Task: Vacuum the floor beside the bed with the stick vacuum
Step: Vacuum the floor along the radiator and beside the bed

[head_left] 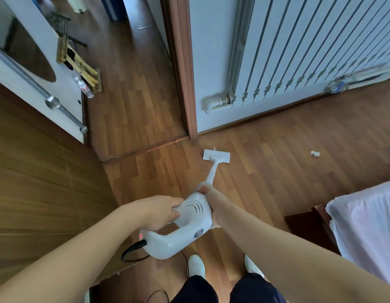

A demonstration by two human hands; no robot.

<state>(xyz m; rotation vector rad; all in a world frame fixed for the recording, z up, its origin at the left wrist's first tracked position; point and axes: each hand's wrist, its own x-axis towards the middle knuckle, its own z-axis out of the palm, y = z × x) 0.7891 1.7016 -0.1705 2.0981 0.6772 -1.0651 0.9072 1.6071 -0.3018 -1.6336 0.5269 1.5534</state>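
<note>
1. Your left hand (161, 212) is closed around the front of the loop handle on the white plastic stick vacuum (183, 224), fingers curled under the grip beside the curved vent slots.
2. Your right hand (211, 204) is clamped on the right side of the vacuum body where the white tube leaves it, thumb over the top.
3. The vacuum tube slopes down and away from you to the flat white rectangular floor head (216, 155), which sits flat on the brown wood-laminate floor (266, 171), near the foot of the reddish-brown door frame (185, 84) and just past the threshold strip.
4. A small red indicator light shows at the rear of the handle (lit), and a black power cord (132, 250) leaves the rear end and loops down to the floor on your left.
5. A crumpled white scrap of paper (315, 153) lies on the laminate to the right of the floor head, well apart from it.
6. The bed with a pale lilac sheet (369, 226) and dark wooden frame occupies the right edge; the floor head is well apart from it.
7. A white ribbed wall radiator (299, 51) stands on the wall beyond the floor head.
8. Your white shoes (196, 264) stand directly below the vacuum handle.
</note>
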